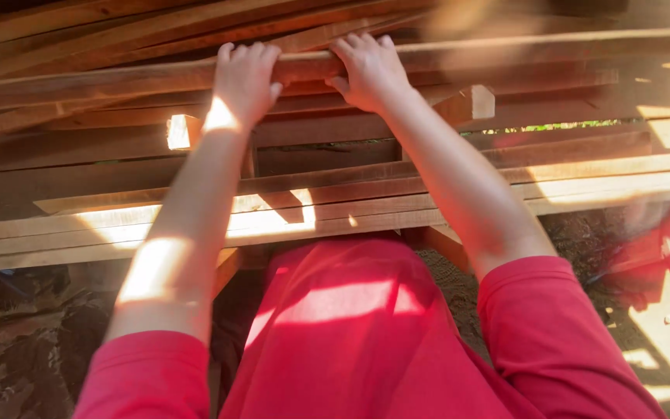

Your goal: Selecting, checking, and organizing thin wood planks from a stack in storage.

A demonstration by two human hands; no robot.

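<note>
Up on top of a loose stack of lumber, both hands clamp the same long plank point(118, 81). The left hand point(243, 81) curls over its near edge, fingers wrapped across the top face and pointing away from the body; the right hand point(370, 70) sits just beside it, gripping the same way, with the thumb tucked under the near edge. Both are closed around the wood, neither holding anything else.

The plank runs crosswise to the forearms, its long axis going far out to the left of the left hand and far out to the right of the right hand. It tilts slightly, the right end higher in the view. The two hands sit close together near its middle, about equally far along it, so neither is clearly nearer.

The plank is reddish-brown, rough-sawn, thin and narrow, partly shaded with sun streaking it. The right end looks blurred.

Below the hands, toward the body, more boards point(397, 198) lie stacked in the same crosswise direction, paler where sunlight hits. A short block point(471, 101) sticks out just below the right wrist. Red sleeves cover the upper arms.
</note>
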